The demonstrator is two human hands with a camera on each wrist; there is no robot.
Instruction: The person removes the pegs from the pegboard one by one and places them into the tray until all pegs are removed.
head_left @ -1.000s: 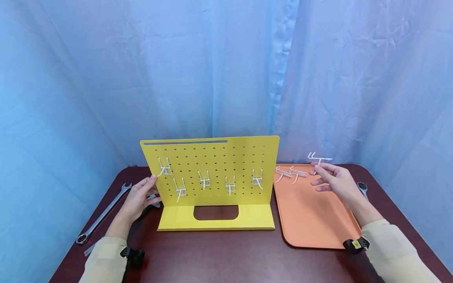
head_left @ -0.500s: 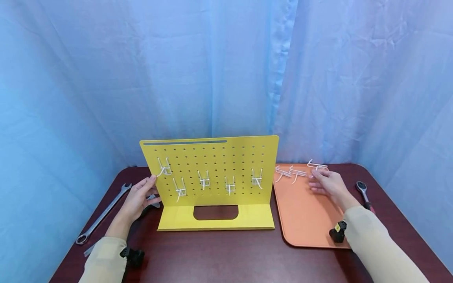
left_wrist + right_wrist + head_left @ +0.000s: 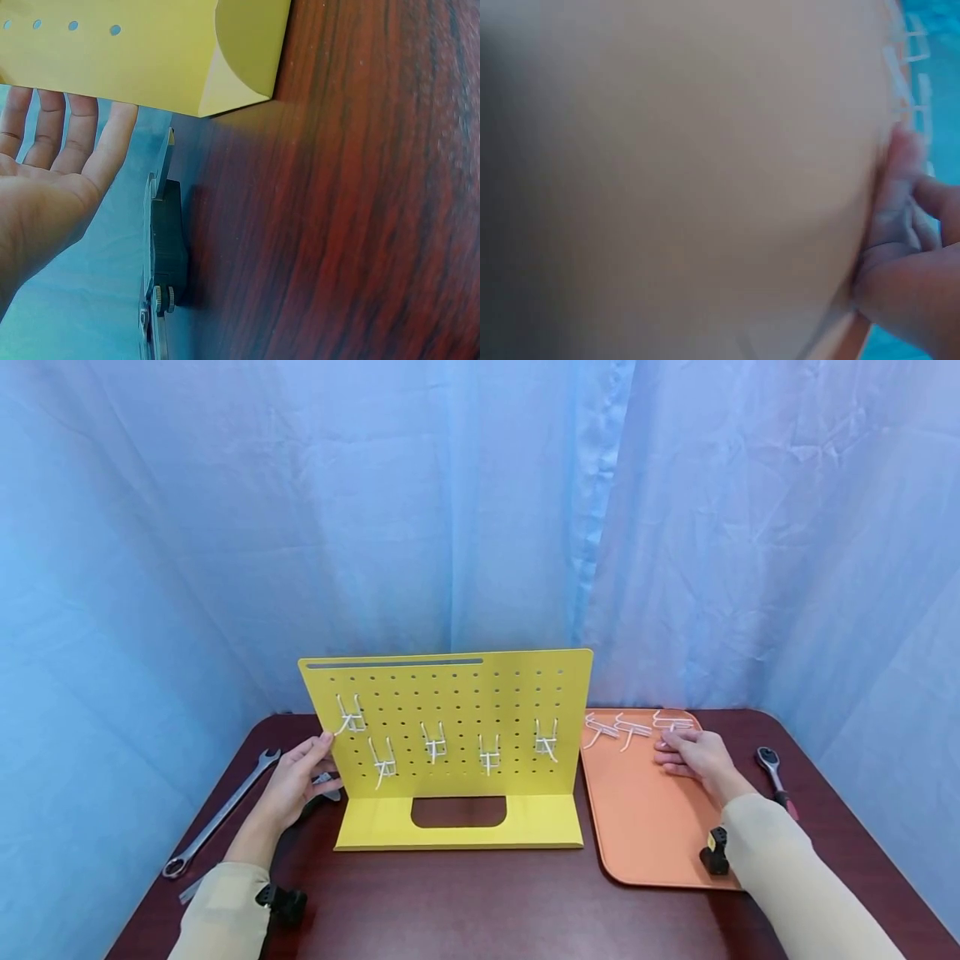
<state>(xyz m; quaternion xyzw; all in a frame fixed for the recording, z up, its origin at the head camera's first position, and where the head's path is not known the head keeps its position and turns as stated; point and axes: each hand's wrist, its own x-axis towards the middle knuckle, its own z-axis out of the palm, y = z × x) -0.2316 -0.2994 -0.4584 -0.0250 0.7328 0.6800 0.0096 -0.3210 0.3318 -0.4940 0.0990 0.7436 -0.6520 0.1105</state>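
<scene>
At the left edge of the yellow pegboard [image 3: 517,781], my left hand [image 3: 292,781] pinches the panel, thumb in front and fingers reaching behind. Several white wire hooks hang in the board's holes, among them a hook [image 3: 545,740] near its right side. Over the back of the orange tray [image 3: 652,827], my right hand [image 3: 699,758] pinches the stem of another white hook [image 3: 672,720], low at the tray's surface. Two more hooks, one of them this hook [image 3: 633,728], lie to its left. The right wrist view is blurred, with the fingertips close to the tray.
A long combination wrench [image 3: 221,814] lies left of the board. Beside it is a metal tool with a dark handle [image 3: 169,240], partly hidden behind the left arm in the head view. A ratchet wrench [image 3: 776,779] lies right of the tray. Blue curtains surround the table.
My right hand has moved left and down, lowering the hook from above the tray's back right corner to its surface. The ratchet wrench has come into fuller view. My left hand stays put.
</scene>
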